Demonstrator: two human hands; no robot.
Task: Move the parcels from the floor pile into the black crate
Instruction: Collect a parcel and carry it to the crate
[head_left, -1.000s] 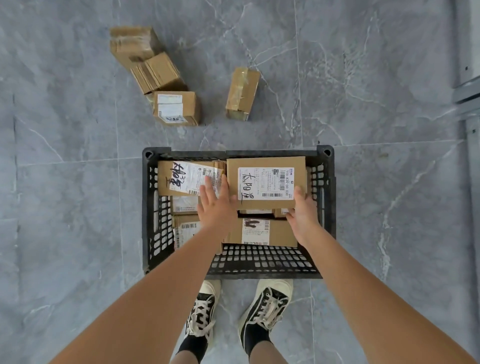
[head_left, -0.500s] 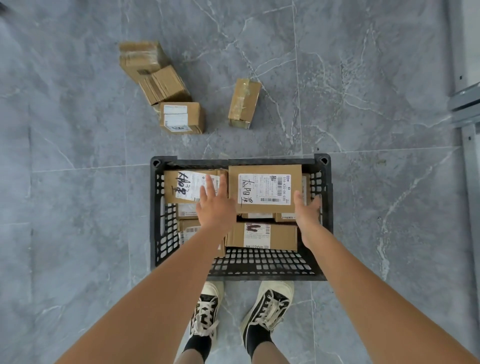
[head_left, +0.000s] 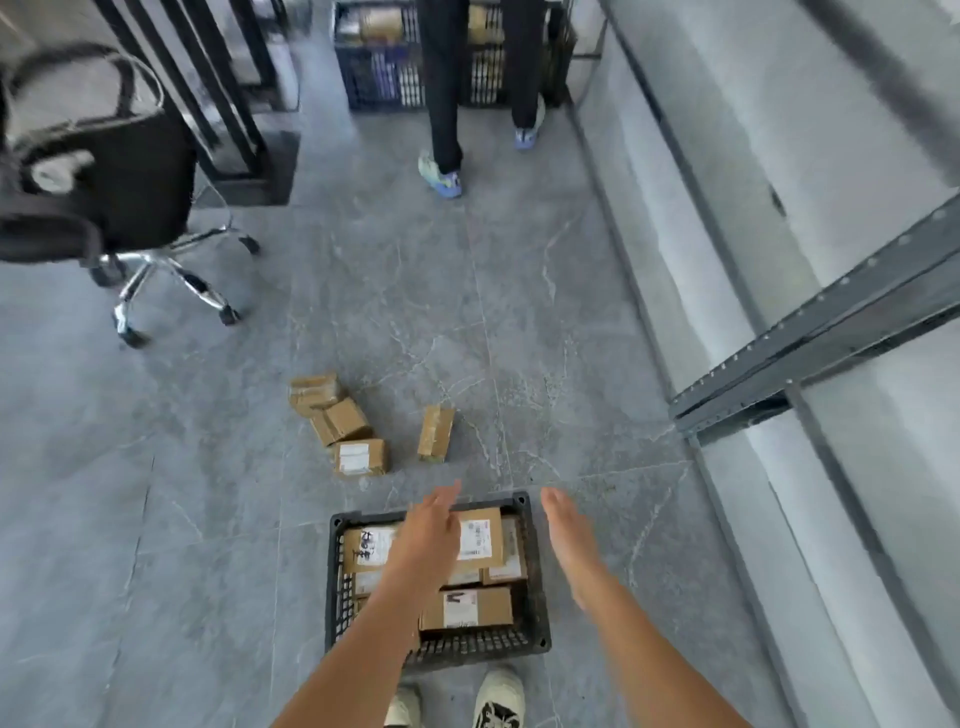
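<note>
A: Both hands are empty. The left hand (head_left: 434, 525) is flat with straight fingers above the crate (head_left: 537, 613), and the right hand (head_left: 569, 540) is just as slack past the crate's rim at three o'clock.

B: So the next job is to fetch another parcel?

A: I'd judge so. Four parcels lie on the floor (head_left: 156, 519) at about twelve o'clock from the crate. The lone box (head_left: 435, 434) stands on edge, nearest the hands, so I'd take it first, gripping its long sides. The labelled box (head_left: 361, 457) touches the middle box (head_left: 340, 421), and that one touches the far box (head_left: 314, 392); lift them from the near end so nothing gets dragged.

B: Is there room in the crate?

A: It's hard to say. The left forearm covers the middle, and only a strip of bare floor shows at six o'clock. I'd place the next one there.

B: What else is unclear?

A: The picture is blurred, so the labels can't be read. At twelve o'clock a second person's legs (head_left: 447, 104) hide part of another crate (head_left: 379, 67). The chair (head_left: 104, 171) at ten o'clock is cut off.
</note>
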